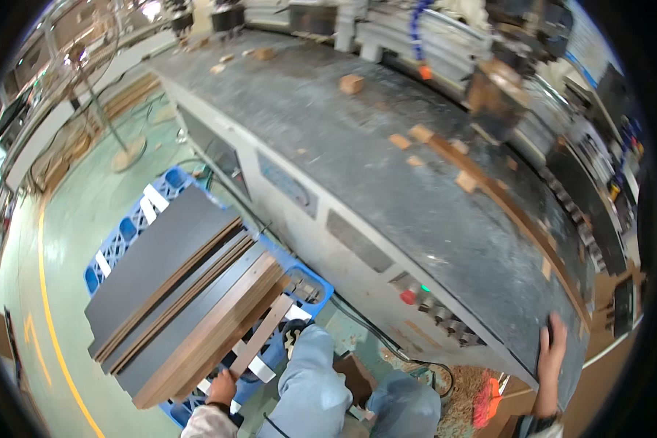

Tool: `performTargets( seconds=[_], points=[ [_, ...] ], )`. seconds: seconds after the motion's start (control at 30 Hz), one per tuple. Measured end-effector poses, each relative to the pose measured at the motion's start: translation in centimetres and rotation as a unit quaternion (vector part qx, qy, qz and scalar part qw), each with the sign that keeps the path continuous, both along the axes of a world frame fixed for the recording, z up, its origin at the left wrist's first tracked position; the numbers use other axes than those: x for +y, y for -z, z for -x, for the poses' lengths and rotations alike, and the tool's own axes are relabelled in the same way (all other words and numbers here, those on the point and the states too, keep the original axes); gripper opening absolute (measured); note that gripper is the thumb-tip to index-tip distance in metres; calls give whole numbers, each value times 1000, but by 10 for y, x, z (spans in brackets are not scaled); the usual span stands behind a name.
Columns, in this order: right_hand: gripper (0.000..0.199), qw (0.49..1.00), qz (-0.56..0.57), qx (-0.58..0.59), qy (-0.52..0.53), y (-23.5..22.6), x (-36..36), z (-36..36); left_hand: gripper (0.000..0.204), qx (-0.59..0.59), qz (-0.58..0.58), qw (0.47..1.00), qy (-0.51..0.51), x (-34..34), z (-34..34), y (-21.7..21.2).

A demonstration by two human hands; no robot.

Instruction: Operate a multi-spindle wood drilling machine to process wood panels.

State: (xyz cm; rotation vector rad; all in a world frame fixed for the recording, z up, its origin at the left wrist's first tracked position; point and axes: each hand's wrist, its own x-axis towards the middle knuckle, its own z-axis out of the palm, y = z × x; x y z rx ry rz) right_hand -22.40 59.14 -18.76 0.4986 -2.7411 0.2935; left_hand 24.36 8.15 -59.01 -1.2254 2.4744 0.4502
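Crouched down here with my knees in blue jeans point(310, 379) right at 6 o'clock. My left hand point(221, 388) is down at about 7 o'clock, fingers curled onto the near end of a pale wooden strip point(259, 344) at the bottom corner of the board stack point(186, 292). I can't really tell how tight that grip is from this angle; it looks wrapped over the end rather than spread flat. My right hand point(550, 349) is out at 4 o'clock, fingers pressed down over the near edge of the machine bench point(387, 160), holding nothing, just braced on it.

The stack sits on a blue plastic pallet point(124, 233) on the green floor point(73, 219), running from 7 towards 10 o'clock. Dark grey faces, brown edges, so I'd guess laminated panels: stiff, heavy as a pile, smooth and probably slippery on the faces. Best to grab by the long edges or a corner, one sheet at a time.

Further out, the bench is dusty grey with small wood blocks point(351, 83) scattered around 12 to 1 o'clock, and a long brown strip point(504, 197) along the far side. There's sawdust on the floor by my right knee too.
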Motion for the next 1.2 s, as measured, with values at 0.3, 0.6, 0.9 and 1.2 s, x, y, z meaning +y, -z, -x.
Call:
performTargets(
  seconds=[0.3, 0.6, 0.9, 1.2],
  points=[
    [57, 987, -111, 96, 64, 47, -13, -72, 27, -96, 64, 993, -34, -54, 49, 127],
    [58, 991, -97, 44, 81, 37, -20, -78, 29, -224, 16, 969, -107, -93, 58, 216],
    [88, 986, -105, -126, 15, -26, -1, -113, 45, -40, -15, 996, 83, -36, 144, 113],
    [34, 864, -27, -214, 454, 2, 185, -462, 28, 457, -371, 807, 45, -38, 303, -172]
  ],
)
